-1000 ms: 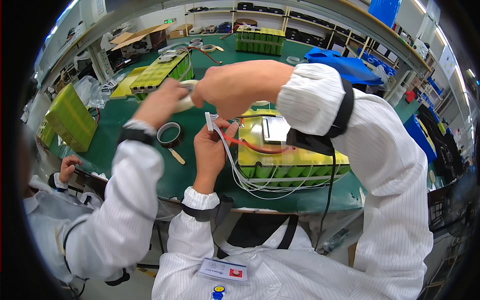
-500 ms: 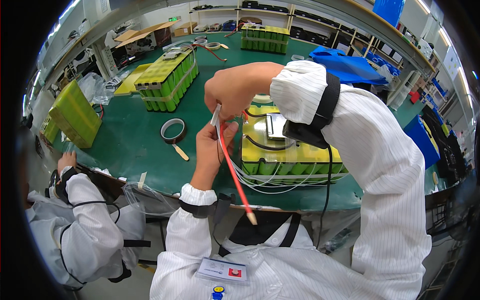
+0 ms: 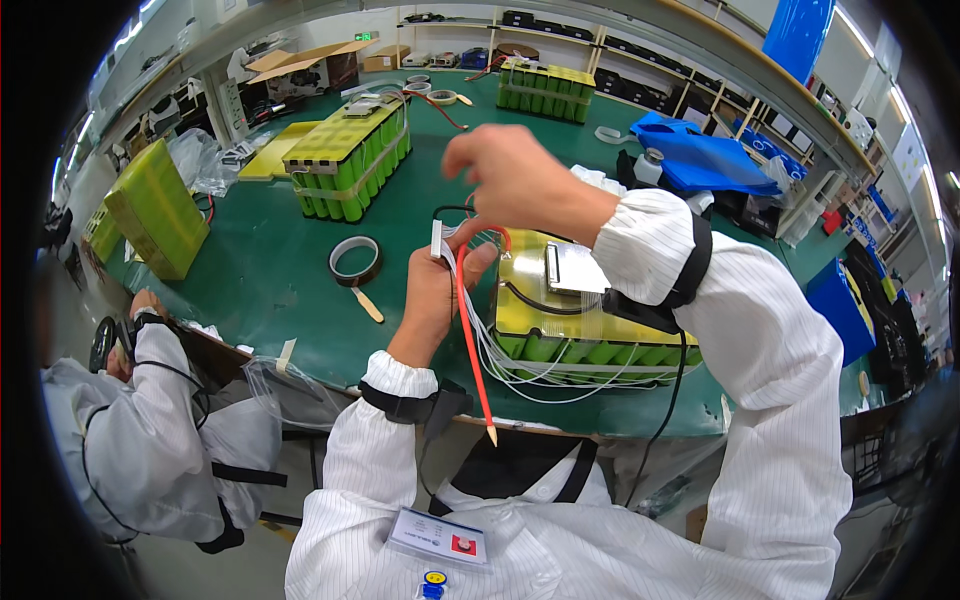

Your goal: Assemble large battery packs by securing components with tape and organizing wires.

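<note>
My left hand is closed around a bundle of thin white wires, with a white connector standing up at its fingers. A red cable passes over that hand and hangs toward the bench's front edge, its tip pale. Above and to the right, my right hand is raised apart from the connector, fingers loosely bent, with nothing visible in them. Beneath my right forearm lies a green battery pack with a yellow top, black cables and a silver plate. The white wires run along its front side.
On the green bench, a tape roll lies by a wooden stick. More battery packs stand behind, and a yellow-wrapped block is at left. A co-worker's sleeve is at left. Blue sheets lie back right.
My right hand has lifted away from the connector, up and to the right. The left hand keeps the wires, and the connector now shows upright. The co-worker's arm has shifted slightly.
</note>
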Demonstrator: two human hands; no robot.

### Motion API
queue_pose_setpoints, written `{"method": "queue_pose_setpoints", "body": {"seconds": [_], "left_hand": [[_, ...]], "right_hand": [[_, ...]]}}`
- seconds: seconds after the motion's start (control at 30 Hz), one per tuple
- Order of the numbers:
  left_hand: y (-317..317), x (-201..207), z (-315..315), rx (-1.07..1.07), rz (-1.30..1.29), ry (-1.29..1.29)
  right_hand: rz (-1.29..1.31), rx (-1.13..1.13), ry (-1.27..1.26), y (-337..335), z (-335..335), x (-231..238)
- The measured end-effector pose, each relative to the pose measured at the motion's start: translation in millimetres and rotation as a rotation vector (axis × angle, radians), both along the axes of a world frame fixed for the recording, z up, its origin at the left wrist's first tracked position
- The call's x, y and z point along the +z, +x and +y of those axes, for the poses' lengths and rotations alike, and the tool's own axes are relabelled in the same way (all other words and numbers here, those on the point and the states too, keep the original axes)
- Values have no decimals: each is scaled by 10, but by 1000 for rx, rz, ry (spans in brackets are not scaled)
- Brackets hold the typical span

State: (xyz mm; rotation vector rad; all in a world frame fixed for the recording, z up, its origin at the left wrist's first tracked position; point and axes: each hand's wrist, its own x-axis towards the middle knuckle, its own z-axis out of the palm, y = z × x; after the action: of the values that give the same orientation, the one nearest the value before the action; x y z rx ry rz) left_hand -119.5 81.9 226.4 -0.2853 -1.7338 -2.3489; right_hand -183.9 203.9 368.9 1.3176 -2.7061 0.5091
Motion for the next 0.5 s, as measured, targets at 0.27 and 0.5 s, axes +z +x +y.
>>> {"method": "queue_pose_setpoints", "body": {"seconds": [0.27, 0.5], "left_hand": [[34, -10, 42, 92, -48, -13], [12, -21, 65, 68, -153, 240]], "right_hand": [[-398, -150, 221, -44, 92, 126], [-358, -81, 310, 29, 84, 68]]}}
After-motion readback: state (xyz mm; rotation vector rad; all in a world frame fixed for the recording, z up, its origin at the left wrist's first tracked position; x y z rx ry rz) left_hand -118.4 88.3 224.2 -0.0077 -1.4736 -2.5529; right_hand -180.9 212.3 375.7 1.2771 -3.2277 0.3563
